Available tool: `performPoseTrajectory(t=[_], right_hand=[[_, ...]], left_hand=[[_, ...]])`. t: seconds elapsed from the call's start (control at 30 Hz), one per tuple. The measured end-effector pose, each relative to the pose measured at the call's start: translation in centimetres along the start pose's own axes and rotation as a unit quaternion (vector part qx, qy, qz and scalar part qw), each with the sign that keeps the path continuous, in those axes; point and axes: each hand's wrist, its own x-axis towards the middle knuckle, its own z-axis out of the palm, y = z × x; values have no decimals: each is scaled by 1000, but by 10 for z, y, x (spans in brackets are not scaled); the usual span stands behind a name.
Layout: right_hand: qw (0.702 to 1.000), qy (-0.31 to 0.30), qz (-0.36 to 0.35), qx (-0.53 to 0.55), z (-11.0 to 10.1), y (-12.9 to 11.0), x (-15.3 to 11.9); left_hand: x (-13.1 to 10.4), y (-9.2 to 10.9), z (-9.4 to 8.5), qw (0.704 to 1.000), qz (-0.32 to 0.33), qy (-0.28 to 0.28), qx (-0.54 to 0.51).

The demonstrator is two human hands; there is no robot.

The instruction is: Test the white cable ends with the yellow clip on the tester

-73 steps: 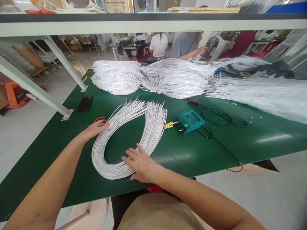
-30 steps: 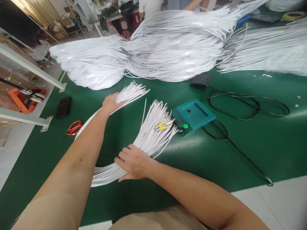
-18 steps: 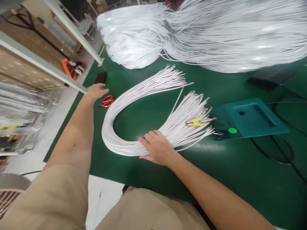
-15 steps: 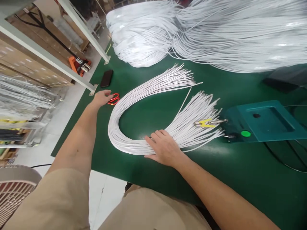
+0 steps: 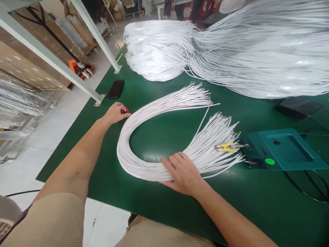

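Observation:
My right hand is closed over the lower arm of a U-shaped bundle of white cables lying on the green table. The bundle's loose ends fan out to the right. At the left bend of the bundle, my left hand has its fingers around the red handles of a pair of scissors; most of the scissors are hidden by the hand. A clip with yellow handles lies over the lower fan of cable ends, beside a teal device with a lit green button.
Large heaps of white cable cover the back of the green table. A dark phone lies near a white frame post at the left. A black box is behind the device. An orange pallet jack stands on the floor.
My left hand has moved onto the red scissor handles and closed around them. My right hand stays on the bundle. The camera view has shifted a little, so the table scene sits lower.

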Motion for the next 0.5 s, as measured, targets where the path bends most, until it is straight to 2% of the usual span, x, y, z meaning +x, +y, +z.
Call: performPoseTrajectory(t=[0.13,0.23,0.3,0.37,0.43,0.5], right_hand=[[1000,10,1,-9,1,0,-1],[1000,10,7,-3,3,0,-3],[1000,15,10,2,4,0,-4],[1000,18,16,4,5,0,-5],[1000,20,23,5,6,0,-6],[999,23,29,9,7,0,-7]], left_hand=[[43,16,2,998,32,1,-46],[76,26,2,997,6,43,-58],[93,24,-1,991,-63,98,-70],[104,14,-5,972,-171,139,-83],[110,-1,-8,947,-274,139,-93],[115,-16,-10,929,-334,120,-101]])
